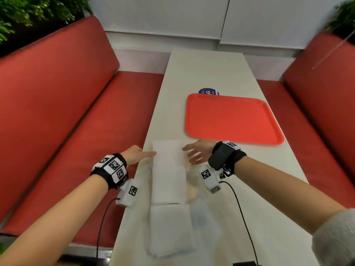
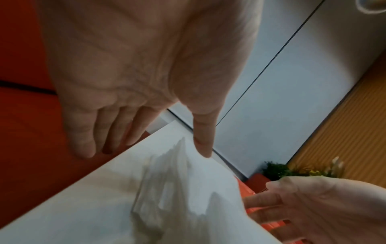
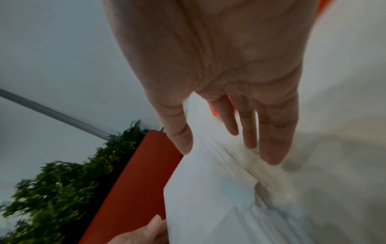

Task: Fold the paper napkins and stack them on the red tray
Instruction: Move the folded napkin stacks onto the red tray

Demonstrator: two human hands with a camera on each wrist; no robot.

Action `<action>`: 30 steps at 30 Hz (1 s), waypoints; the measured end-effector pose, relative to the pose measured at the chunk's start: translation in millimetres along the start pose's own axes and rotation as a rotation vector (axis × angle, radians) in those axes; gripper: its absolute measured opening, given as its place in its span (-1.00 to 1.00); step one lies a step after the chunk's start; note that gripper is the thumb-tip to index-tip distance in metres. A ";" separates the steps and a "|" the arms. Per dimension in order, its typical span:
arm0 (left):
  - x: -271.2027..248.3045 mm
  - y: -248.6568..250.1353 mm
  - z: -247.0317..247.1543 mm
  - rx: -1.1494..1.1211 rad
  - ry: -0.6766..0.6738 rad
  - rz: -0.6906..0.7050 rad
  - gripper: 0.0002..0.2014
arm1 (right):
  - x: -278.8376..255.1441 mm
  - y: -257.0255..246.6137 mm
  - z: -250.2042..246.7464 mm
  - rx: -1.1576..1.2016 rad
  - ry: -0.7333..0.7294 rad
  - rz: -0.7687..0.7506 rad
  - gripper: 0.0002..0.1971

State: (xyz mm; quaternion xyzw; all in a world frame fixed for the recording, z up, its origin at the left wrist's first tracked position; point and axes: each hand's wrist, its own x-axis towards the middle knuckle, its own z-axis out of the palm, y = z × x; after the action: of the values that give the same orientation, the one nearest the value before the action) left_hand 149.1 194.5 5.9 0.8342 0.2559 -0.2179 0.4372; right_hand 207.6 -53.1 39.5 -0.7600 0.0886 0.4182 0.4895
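The long white bench [image 1: 211, 73] is seen running from 6 o'clock to 12 o'clock between two red seats [image 1: 57, 104]. Toward 1 o'clock on it, the red tray [image 1: 230, 120] is laid flat, and nothing is seen stacked on it, so the stacking part of the task is judged not yet begun. A round dark sticker [image 1: 208, 91] is partly covered by the tray's far edge.

Three white paper napkins are laid in a row down the middle of the bench, toward 6 o'clock from the tray: the nearest napkin [image 1: 171, 229], the middle napkin [image 1: 169, 185] and the farthest napkin [image 1: 167, 153]. Whether any of them has already been folded cannot be told with certainty, since white lies on white and the wrist views are blurred; layered edges are hinted at in the left wrist view.

The farthest napkin is flanked by both hands. The left hand [image 1: 134, 153] is held at its 9 o'clock side, fingers [image 2: 201, 140] straight and released, one fingertip apparently at the paper's edge. The right hand [image 1: 197, 151] is held at its 3 o'clock side, fingers [image 3: 271, 140] spread and released, nothing grasped. The first fold is judged to be just starting, with folding and stacking of all three left to do.
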 end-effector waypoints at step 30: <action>-17.3 75.6 -12.9 -0.615 -0.150 0.297 -0.67 | 15.2 -63.6 8.8 0.218 -0.165 -0.190 -0.46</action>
State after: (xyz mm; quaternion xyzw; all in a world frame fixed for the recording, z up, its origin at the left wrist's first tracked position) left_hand 184.3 164.4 69.5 0.6732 0.1526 -0.1252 0.7126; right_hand 247.1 -9.7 69.6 -0.6704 0.0207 0.4188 0.6121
